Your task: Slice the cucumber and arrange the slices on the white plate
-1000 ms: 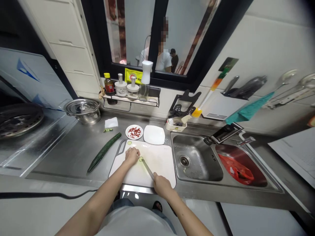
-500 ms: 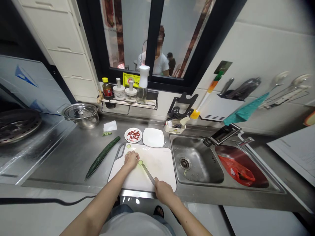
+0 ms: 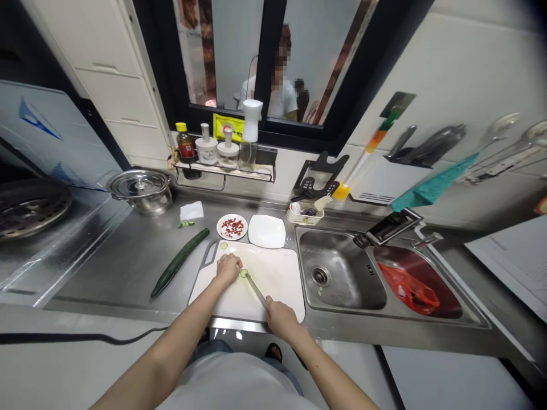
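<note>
My right hand [image 3: 282, 319] is wrapped round the handle of a knife [image 3: 257, 291], its blade slanting up and left across the white cutting board [image 3: 277, 285]. The knife tip meets a pale green cucumber slice [image 3: 244, 273]. At the slice's left edge, my left hand [image 3: 228, 269] rests on the board with curled fingers, the fingertips against the slice; the palm side is hidden. A second round slice [image 3: 224, 245] lies near the board's top left corner. Left of the board lies a long dark green cucumber [image 3: 179, 263].
Behind the board stand a plate of chopped red pieces [image 3: 232, 226] and a white square plate [image 3: 267, 230]. A double sink [image 3: 342, 273] is on the right, with a red plastic bag [image 3: 410, 290]. A lidded steel pot [image 3: 145, 193] stands left. A person [image 3: 282, 97] shows in the window.
The view has shifted slightly. My hands, the knife and the cucumber slice keep nearly the same places on the board.
</note>
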`<state>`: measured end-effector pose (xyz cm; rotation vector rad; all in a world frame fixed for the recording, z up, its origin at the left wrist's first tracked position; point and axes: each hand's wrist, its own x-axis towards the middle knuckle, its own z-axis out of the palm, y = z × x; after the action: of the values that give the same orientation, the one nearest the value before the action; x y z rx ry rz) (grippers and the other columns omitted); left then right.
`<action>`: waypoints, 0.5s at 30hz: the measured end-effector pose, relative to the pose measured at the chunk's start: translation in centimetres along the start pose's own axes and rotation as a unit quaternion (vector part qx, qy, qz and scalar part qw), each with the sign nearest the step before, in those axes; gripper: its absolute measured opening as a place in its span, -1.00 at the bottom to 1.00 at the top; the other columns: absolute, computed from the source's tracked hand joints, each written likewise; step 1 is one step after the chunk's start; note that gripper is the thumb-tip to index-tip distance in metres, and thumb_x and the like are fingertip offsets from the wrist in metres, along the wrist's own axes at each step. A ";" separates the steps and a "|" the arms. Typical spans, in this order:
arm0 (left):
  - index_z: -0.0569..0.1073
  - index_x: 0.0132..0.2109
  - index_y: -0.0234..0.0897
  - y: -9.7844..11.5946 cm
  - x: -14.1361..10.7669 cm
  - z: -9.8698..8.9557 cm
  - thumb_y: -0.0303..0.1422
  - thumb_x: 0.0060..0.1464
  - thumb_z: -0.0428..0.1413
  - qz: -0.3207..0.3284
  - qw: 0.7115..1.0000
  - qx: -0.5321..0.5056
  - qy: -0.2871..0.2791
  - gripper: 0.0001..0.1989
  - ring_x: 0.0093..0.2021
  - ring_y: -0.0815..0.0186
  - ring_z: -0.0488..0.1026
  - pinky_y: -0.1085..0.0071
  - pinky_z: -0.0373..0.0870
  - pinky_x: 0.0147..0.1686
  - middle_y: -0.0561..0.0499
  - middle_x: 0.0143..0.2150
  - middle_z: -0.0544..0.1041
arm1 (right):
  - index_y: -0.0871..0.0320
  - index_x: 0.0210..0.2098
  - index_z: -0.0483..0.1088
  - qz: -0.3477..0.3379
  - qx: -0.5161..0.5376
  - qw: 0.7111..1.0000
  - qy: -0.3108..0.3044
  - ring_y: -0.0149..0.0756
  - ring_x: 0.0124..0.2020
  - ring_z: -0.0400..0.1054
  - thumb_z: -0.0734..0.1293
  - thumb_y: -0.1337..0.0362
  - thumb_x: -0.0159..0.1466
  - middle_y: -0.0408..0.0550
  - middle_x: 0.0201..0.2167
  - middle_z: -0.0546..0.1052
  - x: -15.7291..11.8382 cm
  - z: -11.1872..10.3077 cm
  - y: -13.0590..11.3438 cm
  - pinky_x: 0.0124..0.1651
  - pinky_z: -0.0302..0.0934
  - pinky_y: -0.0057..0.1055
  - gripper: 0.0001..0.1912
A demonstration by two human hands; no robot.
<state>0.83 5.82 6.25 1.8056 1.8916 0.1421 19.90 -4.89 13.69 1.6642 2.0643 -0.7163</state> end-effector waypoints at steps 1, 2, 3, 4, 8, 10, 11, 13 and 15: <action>0.54 -0.30 -0.16 0.0 0.0 0.0 -0.38 0.03 0.13 -0.001 1.000 0.000 0.000 -0.91 0.00 0.15 0.30 0.27 0.20 -0.05 -0.04 -0.08 0.48 | 0.27 0.06 0.26 -0.001 0.000 1.000 0.000 -0.07 -0.10 0.44 0.06 0.43 0.29 0.22 -0.15 0.53 0.1 0.0 0.0 -0.22 0.20 -0.32 -0.62; 0.54 -0.29 -0.16 0.0 0.0 0.0 -0.38 0.03 0.13 -0.003 1.000 0.000 -0.002 -0.91 0.00 0.15 0.30 0.28 0.20 -0.05 -0.04 -0.08 0.48 | 0.26 0.06 0.26 -0.003 0.000 1.000 0.001 -0.08 -0.11 0.44 0.06 0.43 0.28 0.22 -0.15 0.53 0.1 -0.1 0.0 -0.22 0.20 -0.33 -0.62; 0.54 -0.29 -0.16 0.0 0.1 0.0 -0.38 0.02 0.14 -0.005 1.000 0.000 -0.004 -0.91 0.01 0.15 0.30 0.28 0.20 -0.05 -0.04 -0.08 0.48 | 0.25 0.05 0.26 -0.005 -0.001 1.000 0.002 -0.08 -0.11 0.44 0.06 0.44 0.28 0.22 -0.16 0.53 0.1 -0.1 -0.1 -0.22 0.19 -0.33 -0.62; 0.54 -0.29 -0.16 -0.1 0.1 0.0 -0.38 0.02 0.14 -0.007 1.000 0.000 -0.006 -0.91 0.01 0.15 0.30 0.28 0.20 -0.05 -0.05 -0.08 0.48 | 0.25 0.05 0.26 -0.006 -0.002 1.000 0.002 -0.08 -0.11 0.44 0.06 0.44 0.28 0.21 -0.16 0.53 0.2 -0.1 -0.1 -0.22 0.19 -0.33 -0.62; 0.55 -0.29 -0.16 -0.2 0.1 0.2 -0.37 0.02 0.15 -0.009 1.000 -0.004 -0.007 -0.91 0.02 0.15 0.29 0.28 0.18 -0.04 -0.05 -0.08 0.49 | 0.24 0.03 0.26 -0.006 -0.013 1.000 -0.002 -0.08 -0.12 0.44 0.06 0.44 0.28 0.20 -0.18 0.53 0.4 -0.4 -0.4 -0.24 0.19 -0.33 -0.64; 0.54 -0.29 -0.16 -0.2 0.1 0.3 -0.38 0.02 0.14 -0.008 1.000 -0.004 -0.003 -0.90 0.02 0.15 0.29 0.26 0.17 -0.03 -0.04 -0.08 0.49 | 0.23 0.02 0.26 -0.003 -0.016 1.000 -0.004 -0.08 -0.13 0.44 0.07 0.43 0.28 0.20 -0.17 0.53 0.6 -0.5 -0.5 -0.25 0.18 -0.33 -0.65; 0.54 -0.29 -0.16 -0.2 0.1 0.3 -0.38 0.02 0.14 -0.008 1.000 -0.004 -0.001 -0.90 0.02 0.15 0.29 0.25 0.17 -0.02 -0.04 -0.08 0.49 | 0.23 0.02 0.25 -0.002 -0.016 1.000 -0.004 -0.08 -0.13 0.44 0.07 0.43 0.28 0.19 -0.16 0.53 0.7 -0.5 -0.6 -0.25 0.18 -0.34 -0.66; 0.54 -0.29 -0.16 -0.2 0.1 0.3 -0.39 0.02 0.14 -0.008 1.000 -0.006 0.000 -0.90 0.02 0.15 0.29 0.24 0.16 -0.02 -0.04 -0.08 0.49 | 0.22 0.02 0.25 0.002 -0.017 1.000 -0.005 -0.09 -0.13 0.44 0.07 0.43 0.28 0.19 -0.16 0.53 1.0 -0.6 -0.7 -0.25 0.17 -0.34 -0.66; 0.54 -0.28 -0.16 -0.2 0.1 0.3 -0.39 0.02 0.14 -0.008 1.000 -0.007 0.000 -0.90 0.02 0.14 0.29 0.24 0.15 -0.03 -0.05 -0.08 0.49 | 0.21 0.01 0.25 0.003 -0.018 1.000 -0.006 -0.10 -0.13 0.45 0.07 0.44 0.28 0.18 -0.16 0.53 1.1 -0.7 -0.8 -0.25 0.18 -0.34 -0.66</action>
<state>0.75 5.80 5.86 1.7798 1.9002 0.1492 18.89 -3.72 13.68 1.6408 2.0504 -0.6812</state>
